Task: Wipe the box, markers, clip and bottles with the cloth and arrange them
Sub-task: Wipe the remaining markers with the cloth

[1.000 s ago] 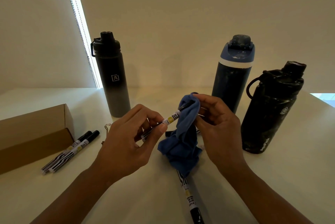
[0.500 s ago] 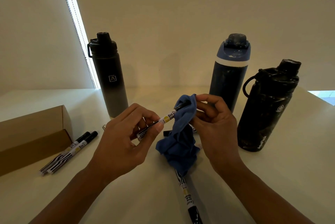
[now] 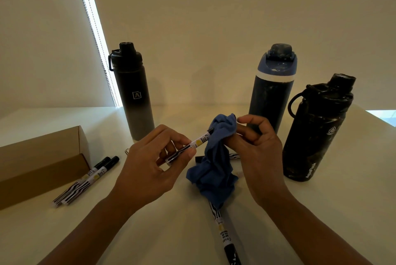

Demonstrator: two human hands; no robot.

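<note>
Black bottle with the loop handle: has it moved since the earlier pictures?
No. The black bottle stands in the same place as before, just right of the blue-lidded bottle.

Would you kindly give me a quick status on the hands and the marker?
Left hand pinches marker. Right hand holds blue cloth round its tip. Beneath cloth lies a second marker.

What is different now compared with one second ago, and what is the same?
The blue cloth in the right hand has slid further over the held marker: its black cap, plainly visible before, is now almost hidden. The left hand still pinches the barrel. The grey-black bottle, the blue-lidded bottle, the AquaFlask bottle, the cardboard box, the two markers beside it and the near marker have not moved.
</note>
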